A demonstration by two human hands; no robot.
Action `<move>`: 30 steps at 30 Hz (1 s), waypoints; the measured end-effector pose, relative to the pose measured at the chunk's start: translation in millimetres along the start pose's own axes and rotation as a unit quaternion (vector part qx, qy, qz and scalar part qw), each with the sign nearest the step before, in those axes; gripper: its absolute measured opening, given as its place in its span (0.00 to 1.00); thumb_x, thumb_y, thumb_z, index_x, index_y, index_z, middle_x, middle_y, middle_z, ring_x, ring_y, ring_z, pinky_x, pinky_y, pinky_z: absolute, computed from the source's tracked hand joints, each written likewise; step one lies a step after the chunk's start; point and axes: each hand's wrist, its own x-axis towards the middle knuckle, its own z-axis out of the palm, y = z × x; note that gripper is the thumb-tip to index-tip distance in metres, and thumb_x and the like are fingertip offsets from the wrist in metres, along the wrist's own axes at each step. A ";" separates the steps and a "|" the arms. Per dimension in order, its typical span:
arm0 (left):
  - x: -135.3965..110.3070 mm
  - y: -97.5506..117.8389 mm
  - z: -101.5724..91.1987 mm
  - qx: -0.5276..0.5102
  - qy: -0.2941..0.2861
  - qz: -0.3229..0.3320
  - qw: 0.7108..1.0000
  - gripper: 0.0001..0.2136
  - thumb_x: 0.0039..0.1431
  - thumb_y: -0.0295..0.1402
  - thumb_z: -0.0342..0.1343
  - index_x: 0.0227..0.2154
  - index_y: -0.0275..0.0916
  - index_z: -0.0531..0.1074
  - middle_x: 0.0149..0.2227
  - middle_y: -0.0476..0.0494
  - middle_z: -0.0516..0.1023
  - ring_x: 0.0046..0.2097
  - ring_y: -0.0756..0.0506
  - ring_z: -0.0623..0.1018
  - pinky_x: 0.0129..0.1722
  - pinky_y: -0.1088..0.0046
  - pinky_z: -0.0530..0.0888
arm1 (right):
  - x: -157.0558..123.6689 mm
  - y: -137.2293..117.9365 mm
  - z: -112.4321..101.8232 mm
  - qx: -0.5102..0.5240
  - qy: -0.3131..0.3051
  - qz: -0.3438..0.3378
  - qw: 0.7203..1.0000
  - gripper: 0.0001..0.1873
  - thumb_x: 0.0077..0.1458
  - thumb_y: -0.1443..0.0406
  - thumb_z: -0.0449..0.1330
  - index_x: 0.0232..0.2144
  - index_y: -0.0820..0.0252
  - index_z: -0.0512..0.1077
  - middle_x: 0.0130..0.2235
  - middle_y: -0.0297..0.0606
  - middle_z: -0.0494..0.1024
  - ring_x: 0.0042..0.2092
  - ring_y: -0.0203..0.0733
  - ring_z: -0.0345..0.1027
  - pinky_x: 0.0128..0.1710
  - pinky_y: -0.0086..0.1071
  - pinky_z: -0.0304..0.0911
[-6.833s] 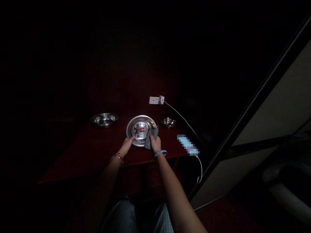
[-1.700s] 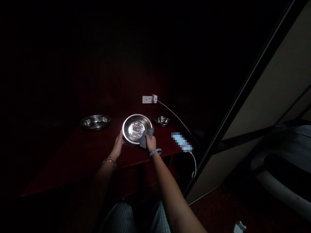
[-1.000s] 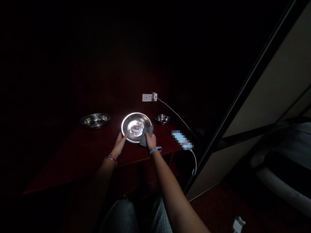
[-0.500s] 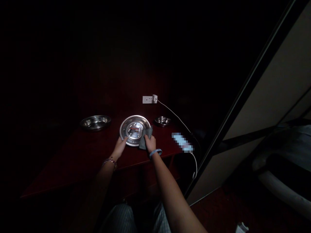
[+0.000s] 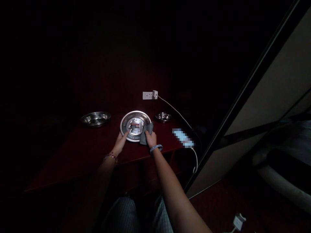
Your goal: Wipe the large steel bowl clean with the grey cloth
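A round, shiny steel plate (image 5: pixel 128 120) with a raised rim and a small label at its centre is held tilted over the dark red desk. My left hand (image 5: pixel 120 142) grips its lower left edge, thumb over the inside and the other fingers hidden behind. On the right side, my right hand (image 5: pixel 151 138) is closed on a grey cloth (image 5: pixel 143 136) that is folded over the plate's rim and pressed against it.
On the red desk (image 5: pixel 92 152) stand a larger steel dish (image 5: pixel 96 119) to the left and a small steel bowl (image 5: pixel 163 117) to the right. A blurred phone-like object (image 5: pixel 182 138) trails a white cable. A charger (image 5: pixel 155 94) sits in the wall socket (image 5: pixel 147 95). A panel (image 5: pixel 243 129) slants along the right.
The whole view has shifted slightly, so everything sits a little higher. My left thumb reaches further onto the plate's inside. Both hands keep their hold on the plate and cloth.
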 end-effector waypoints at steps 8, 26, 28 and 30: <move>7.9 -12.4 -3.5 0.034 0.001 0.014 0.999 0.20 0.64 0.37 0.61 0.57 0.39 0.76 0.60 0.37 0.82 0.66 0.37 0.76 0.71 0.55 0.64 | 3.4 2.7 2.8 -0.020 0.000 0.004 1.000 0.13 0.63 0.61 0.61 0.37 0.63 0.83 0.39 0.47 0.87 0.43 0.47 0.82 0.43 0.30 0.70; 16.5 -25.1 -2.9 0.039 0.027 0.013 0.999 0.19 0.62 0.31 0.59 0.55 0.35 0.76 0.60 0.32 0.81 0.65 0.35 0.77 0.70 0.53 0.65 | 5.2 7.9 3.3 -0.041 0.002 -0.018 0.999 0.13 0.64 0.61 0.60 0.36 0.62 0.83 0.38 0.46 0.87 0.41 0.46 0.81 0.41 0.30 0.70; 17.1 -26.5 -2.6 0.042 0.025 0.010 0.999 0.18 0.61 0.31 0.59 0.54 0.35 0.77 0.59 0.32 0.82 0.64 0.35 0.77 0.70 0.53 0.66 | 5.4 8.5 2.6 -0.043 0.003 -0.017 0.999 0.14 0.64 0.61 0.60 0.36 0.62 0.83 0.38 0.47 0.87 0.41 0.47 0.81 0.40 0.30 0.70; 16.4 -27.1 -3.4 0.052 0.020 0.010 0.998 0.18 0.60 0.32 0.60 0.53 0.35 0.77 0.58 0.33 0.83 0.64 0.35 0.78 0.69 0.54 0.67 | 4.2 8.4 2.1 -0.047 0.004 -0.017 0.999 0.15 0.64 0.61 0.59 0.35 0.62 0.83 0.37 0.47 0.87 0.40 0.47 0.81 0.40 0.30 0.69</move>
